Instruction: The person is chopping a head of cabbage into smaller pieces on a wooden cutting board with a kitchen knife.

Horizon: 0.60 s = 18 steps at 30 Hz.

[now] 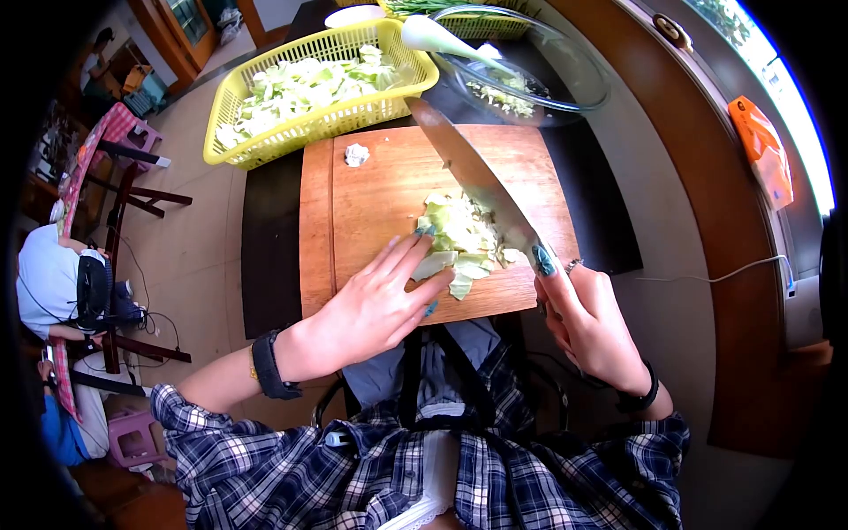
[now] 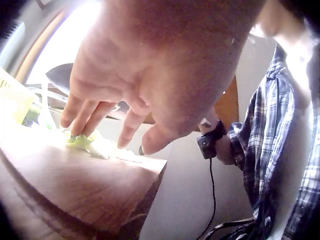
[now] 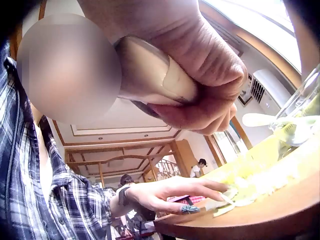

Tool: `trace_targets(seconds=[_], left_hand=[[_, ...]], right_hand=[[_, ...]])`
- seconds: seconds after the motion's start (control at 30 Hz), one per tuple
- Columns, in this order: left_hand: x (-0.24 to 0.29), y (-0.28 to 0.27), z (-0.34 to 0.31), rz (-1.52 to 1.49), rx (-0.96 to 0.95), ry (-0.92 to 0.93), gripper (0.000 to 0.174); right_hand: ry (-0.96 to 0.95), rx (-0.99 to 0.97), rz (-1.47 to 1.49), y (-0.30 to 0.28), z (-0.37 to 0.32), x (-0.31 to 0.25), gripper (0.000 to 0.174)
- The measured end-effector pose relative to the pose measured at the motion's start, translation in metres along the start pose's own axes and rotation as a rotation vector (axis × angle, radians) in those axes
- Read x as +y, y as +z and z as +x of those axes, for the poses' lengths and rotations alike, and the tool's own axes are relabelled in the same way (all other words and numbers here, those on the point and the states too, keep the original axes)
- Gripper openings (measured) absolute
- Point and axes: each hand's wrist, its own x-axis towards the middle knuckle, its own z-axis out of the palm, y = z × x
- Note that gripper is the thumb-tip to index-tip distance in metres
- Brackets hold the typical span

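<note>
My right hand [image 1: 590,320] grips the handle [image 3: 157,70] of a broad kitchen knife [image 1: 477,177], with a painted thumbnail close to the blade's heel. The blade slants up and away to the left, along the right side of a small pile of chopped cabbage [image 1: 464,221]. On the pile's near left side, my left hand [image 1: 375,305] rests its spread, slightly bent fingers [image 2: 87,117] on the leaves. Beneath them lies a wooden cutting board [image 1: 367,208]. A small whitish lump [image 1: 356,155] sits near the board's far left corner.
Beyond the board, a yellow plastic basket [image 1: 265,150] holds cut cabbage. Right of it stands a glass bowl [image 1: 594,104] with chopped white bits and a pale-handled utensil [image 1: 442,37]. An orange packet [image 1: 761,150] lies on the windowsill. People sit at a table on the left.
</note>
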Motion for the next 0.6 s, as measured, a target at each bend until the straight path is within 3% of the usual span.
trace_targets(seconds=[0.1, 0.13, 0.2, 0.23, 0.3, 0.33, 0.4, 0.5, 0.53, 0.6], left_hand=[[0.001, -0.002, 0.000, -0.016, -0.003, -0.005, 0.051], [0.002, -0.004, -0.001, -0.083, -0.037, -0.040, 0.051], [0.001, -0.003, -0.002, -0.150, -0.074, -0.073, 0.051], [0.000, -0.001, -0.003, -0.117, -0.063, -0.057, 0.051], [-0.001, 0.002, -0.003, -0.085, -0.055, -0.035, 0.052], [-0.001, 0.002, -0.003, -0.060, -0.034, -0.013, 0.052], [-0.001, 0.003, -0.003, -0.036, -0.013, 0.005, 0.053], [0.001, 0.002, -0.002, 0.001, 0.001, 0.006, 0.054], [0.003, 0.001, 0.000, 0.005, -0.002, -0.003, 0.054], [0.003, 0.003, 0.003, 0.008, -0.002, -0.019, 0.055]], right_hand=[[-0.150, -0.039, -0.073, 0.006, 0.008, 0.022, 0.029], [-0.390, -0.007, -0.276, 0.014, 0.015, 0.032, 0.029], [-0.126, -0.062, -0.253, 0.020, 0.018, 0.026, 0.030], [-0.123, -0.062, -0.251, 0.020, 0.018, 0.028, 0.030], [-0.350, 0.007, -0.324, 0.021, 0.018, 0.032, 0.030], [-0.352, 0.010, -0.327, 0.019, 0.018, 0.029, 0.030], [-0.098, -0.064, -0.205, 0.017, 0.019, 0.022, 0.032], [0.070, -0.041, -0.044, 0.010, 0.022, 0.019, 0.029], [0.070, -0.041, -0.050, 0.009, 0.021, 0.020, 0.029], [-0.262, 0.030, 0.014, 0.008, 0.018, 0.023, 0.045]])
